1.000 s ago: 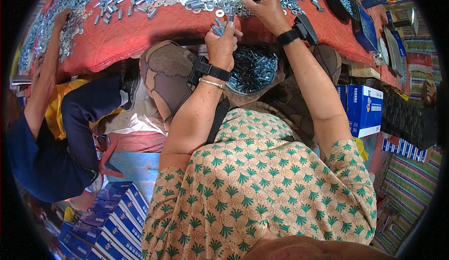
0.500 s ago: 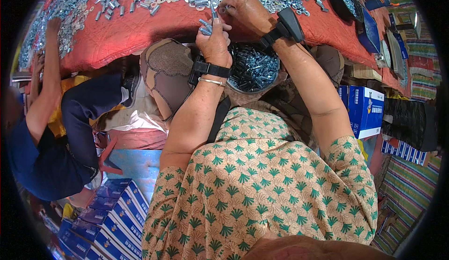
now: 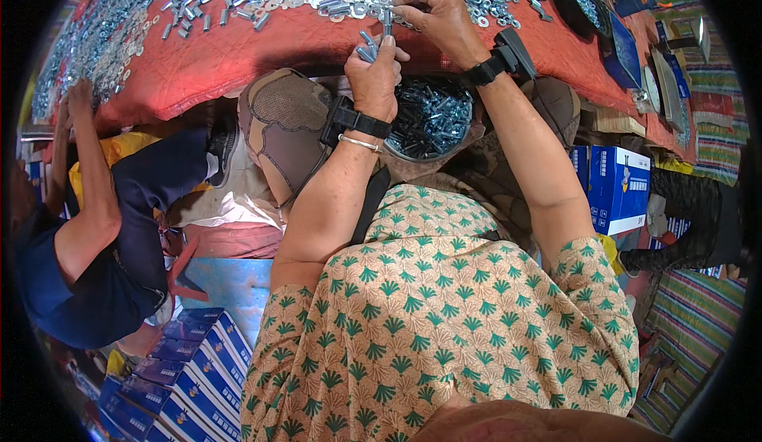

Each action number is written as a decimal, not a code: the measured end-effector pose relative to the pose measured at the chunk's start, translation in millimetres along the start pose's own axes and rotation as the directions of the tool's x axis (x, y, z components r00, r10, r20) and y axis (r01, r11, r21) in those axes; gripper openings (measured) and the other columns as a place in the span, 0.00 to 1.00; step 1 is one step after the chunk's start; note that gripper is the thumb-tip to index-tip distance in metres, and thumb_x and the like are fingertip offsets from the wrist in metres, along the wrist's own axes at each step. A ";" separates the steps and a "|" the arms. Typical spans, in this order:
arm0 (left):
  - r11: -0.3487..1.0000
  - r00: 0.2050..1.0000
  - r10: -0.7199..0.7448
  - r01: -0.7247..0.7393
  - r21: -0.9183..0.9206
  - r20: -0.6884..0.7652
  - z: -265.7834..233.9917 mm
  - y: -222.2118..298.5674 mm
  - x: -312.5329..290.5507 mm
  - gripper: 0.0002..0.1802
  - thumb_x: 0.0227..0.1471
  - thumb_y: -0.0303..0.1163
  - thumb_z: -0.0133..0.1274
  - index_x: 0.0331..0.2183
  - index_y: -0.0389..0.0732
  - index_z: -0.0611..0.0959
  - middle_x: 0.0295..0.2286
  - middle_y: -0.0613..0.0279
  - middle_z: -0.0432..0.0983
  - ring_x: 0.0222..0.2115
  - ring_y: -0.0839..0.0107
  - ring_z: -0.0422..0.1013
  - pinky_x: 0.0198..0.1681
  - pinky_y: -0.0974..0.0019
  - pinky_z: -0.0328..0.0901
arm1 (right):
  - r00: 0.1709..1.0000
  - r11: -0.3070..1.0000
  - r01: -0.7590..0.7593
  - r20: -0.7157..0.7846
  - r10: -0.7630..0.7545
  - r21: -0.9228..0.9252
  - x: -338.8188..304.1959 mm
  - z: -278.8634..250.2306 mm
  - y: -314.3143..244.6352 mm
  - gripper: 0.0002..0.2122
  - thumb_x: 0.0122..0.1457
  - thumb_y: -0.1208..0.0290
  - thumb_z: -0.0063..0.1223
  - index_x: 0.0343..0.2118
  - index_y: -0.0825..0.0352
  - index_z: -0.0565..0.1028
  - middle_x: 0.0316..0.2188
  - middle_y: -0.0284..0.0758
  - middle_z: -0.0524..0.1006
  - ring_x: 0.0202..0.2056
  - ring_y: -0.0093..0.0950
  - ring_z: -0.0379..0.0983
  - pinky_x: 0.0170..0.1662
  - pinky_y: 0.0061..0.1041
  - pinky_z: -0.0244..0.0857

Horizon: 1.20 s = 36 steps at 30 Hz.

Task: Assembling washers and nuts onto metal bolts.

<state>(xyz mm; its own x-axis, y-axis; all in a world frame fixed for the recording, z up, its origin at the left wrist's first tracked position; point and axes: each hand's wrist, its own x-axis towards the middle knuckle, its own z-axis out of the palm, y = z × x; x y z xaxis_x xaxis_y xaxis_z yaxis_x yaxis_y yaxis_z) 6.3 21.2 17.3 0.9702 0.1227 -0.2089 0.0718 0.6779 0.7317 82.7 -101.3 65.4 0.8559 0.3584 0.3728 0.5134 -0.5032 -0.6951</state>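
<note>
My left hand (image 3: 373,81) is closed around several shiny metal bolts. One bolt (image 3: 387,23) stands upright between thumb and fingers, and other bolts (image 3: 367,47) stick out to the left. My right hand (image 3: 444,25) is pinched at the top of the upright bolt; whatever small part its fingertips hold is too small to make out. Below the hands, between my knees, sits a round bowl (image 3: 474,116) full of dark and bluish metal bolts. Just beyond the hands lies a spread of loose washers (image 3: 333,5) and metal sleeves (image 3: 262,21).
A red cloth (image 3: 206,61) covers the table ahead. On its right are a black tray (image 3: 583,9) of small parts and a blue box (image 3: 623,53). At left, a co-worker's hand (image 3: 79,100) is by the table edge. Blue-and-white cartons (image 3: 190,362) are stacked lower left; another carton (image 3: 627,192) stands right.
My right hand has come from over the loose washers to the upright bolt's tip. My left hand has shifted slightly right with the bolts. The co-worker's arm has drawn back toward the table edge.
</note>
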 end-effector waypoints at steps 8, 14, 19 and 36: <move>0.999 0.999 0.005 -0.007 0.040 0.050 -0.4 -2.7 1.2 0.07 0.54 0.28 0.51 0.35 0.36 0.75 0.21 0.63 0.73 0.12 0.86 0.56 0.13 0.80 0.47 | 0.974 0.972 0.221 -0.039 -0.225 -0.079 -8.0 -5.3 -1.2 0.07 0.52 0.75 0.56 0.34 0.68 0.77 0.29 0.37 0.78 0.31 0.28 0.76 0.34 0.26 0.69; 0.998 0.996 0.054 -0.056 0.029 0.078 1.0 -4.0 3.5 0.07 0.55 0.28 0.51 0.36 0.36 0.75 0.21 0.63 0.73 0.12 0.86 0.56 0.14 0.81 0.47 | 0.991 0.996 0.091 -0.106 -0.088 0.026 -14.0 -12.3 4.2 0.08 0.52 0.75 0.56 0.35 0.67 0.78 0.30 0.37 0.78 0.29 0.26 0.77 0.33 0.23 0.70; 0.999 0.990 0.023 -0.028 0.033 0.141 2.3 -7.5 2.1 0.08 0.54 0.28 0.51 0.36 0.35 0.75 0.21 0.63 0.73 0.13 0.86 0.56 0.14 0.81 0.48 | 0.983 0.976 -0.046 -0.163 0.081 0.211 -13.8 -11.6 16.9 0.07 0.51 0.75 0.57 0.33 0.68 0.79 0.29 0.36 0.79 0.28 0.24 0.76 0.33 0.21 0.70; 0.979 0.938 -0.200 0.199 0.033 0.283 2.5 -22.0 -6.3 0.07 0.54 0.31 0.53 0.34 0.38 0.76 0.20 0.65 0.71 0.14 0.85 0.58 0.14 0.81 0.50 | 0.958 0.945 0.044 -0.255 -0.132 -0.324 -69.1 -10.1 -5.3 0.09 0.51 0.76 0.55 0.37 0.67 0.77 0.29 0.38 0.77 0.31 0.34 0.75 0.34 0.26 0.69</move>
<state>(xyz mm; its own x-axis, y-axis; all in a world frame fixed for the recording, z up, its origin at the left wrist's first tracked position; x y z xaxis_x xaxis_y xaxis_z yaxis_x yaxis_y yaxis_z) -0.9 3.7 4.1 0.9612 -0.2255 -0.1589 0.2710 0.6642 0.6967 21.4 -131.4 49.6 0.7678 0.2092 0.6056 0.5429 -0.7145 -0.4414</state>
